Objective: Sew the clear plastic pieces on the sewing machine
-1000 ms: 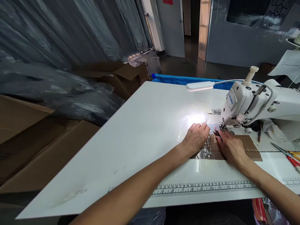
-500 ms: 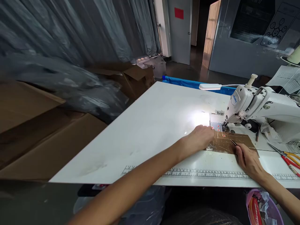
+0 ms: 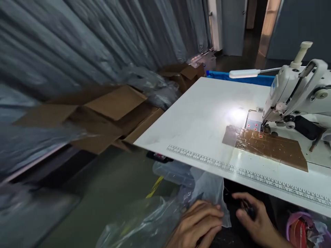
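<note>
My left hand (image 3: 198, 224) is below the table's front edge, palm down over a whitish translucent plastic bag (image 3: 208, 186), with its fingers stretched out and slightly bent. To its right is my right hand (image 3: 254, 215), its fingers curled round a small dark object that I cannot make out; its thumb and index finger point left. On the white table (image 3: 186, 113), a brown sheet (image 3: 274, 146) lies beside the sewing machine's (image 3: 281, 93) needle area, untouched by either hand. Small red marks show on the grey plate there.
A printed ruler (image 3: 219, 163) runs along the table's front edge. Open cardboard boxes (image 3: 111, 106) and clear plastic stand at the left. A pink bin (image 3: 289, 224) with wrappers is at the lower right. A white lamp (image 3: 244, 73) sits behind the table's work area.
Both hands have left the brown sheet and moved down below the table's front edge. The view has turned left and downward, and the thin pointed tool no longer shows clearly.
</note>
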Demonstrator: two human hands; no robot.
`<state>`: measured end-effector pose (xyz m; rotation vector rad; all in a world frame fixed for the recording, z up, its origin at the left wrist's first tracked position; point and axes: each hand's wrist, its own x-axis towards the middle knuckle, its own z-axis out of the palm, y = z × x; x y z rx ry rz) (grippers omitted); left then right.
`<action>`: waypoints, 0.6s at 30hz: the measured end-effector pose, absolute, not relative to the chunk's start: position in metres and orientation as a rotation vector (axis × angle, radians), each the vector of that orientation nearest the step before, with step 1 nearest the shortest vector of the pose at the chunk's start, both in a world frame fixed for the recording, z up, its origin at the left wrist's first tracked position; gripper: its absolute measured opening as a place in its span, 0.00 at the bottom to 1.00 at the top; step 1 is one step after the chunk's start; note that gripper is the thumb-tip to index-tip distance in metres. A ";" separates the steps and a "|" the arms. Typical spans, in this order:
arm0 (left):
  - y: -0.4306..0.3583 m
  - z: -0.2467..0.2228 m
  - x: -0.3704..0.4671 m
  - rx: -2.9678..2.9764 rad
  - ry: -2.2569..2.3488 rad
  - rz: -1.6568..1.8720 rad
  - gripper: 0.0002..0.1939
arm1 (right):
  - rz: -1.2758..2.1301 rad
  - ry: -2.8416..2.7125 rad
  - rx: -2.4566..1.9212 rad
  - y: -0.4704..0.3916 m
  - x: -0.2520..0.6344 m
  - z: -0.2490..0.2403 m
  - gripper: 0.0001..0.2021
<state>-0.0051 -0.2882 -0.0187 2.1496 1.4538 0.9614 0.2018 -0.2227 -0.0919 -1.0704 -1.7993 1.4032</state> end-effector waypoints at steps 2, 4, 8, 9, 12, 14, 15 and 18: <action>-0.297 -0.025 0.010 2.105 1.508 0.972 0.08 | 1.605 -1.769 -0.994 -0.215 0.188 -0.095 0.28; -0.303 -0.030 0.022 2.034 1.557 0.983 0.08 | 1.754 -1.765 -0.962 -0.208 0.178 -0.093 0.28; -0.311 -0.037 0.029 1.806 1.601 1.123 0.08 | 1.847 -1.834 -0.846 -0.204 0.174 -0.085 0.25; -0.312 -0.039 0.028 1.715 1.615 1.200 0.09 | 1.827 -1.871 -0.807 -0.204 0.174 -0.084 0.24; -0.310 -0.046 0.018 1.393 1.694 1.421 0.11 | 1.700 -2.027 -0.689 -0.204 0.177 -0.083 0.19; -0.303 -0.051 0.010 1.249 1.691 1.459 0.16 | 1.614 -2.153 -0.564 -0.203 0.177 -0.084 0.16; -0.298 -0.055 0.006 1.226 1.652 1.446 0.19 | 1.584 -2.210 -0.487 -0.202 0.176 -0.084 0.15; -0.280 -0.067 -0.007 1.238 1.440 1.316 0.25 | 1.577 -2.371 -0.260 -0.202 0.172 -0.086 0.12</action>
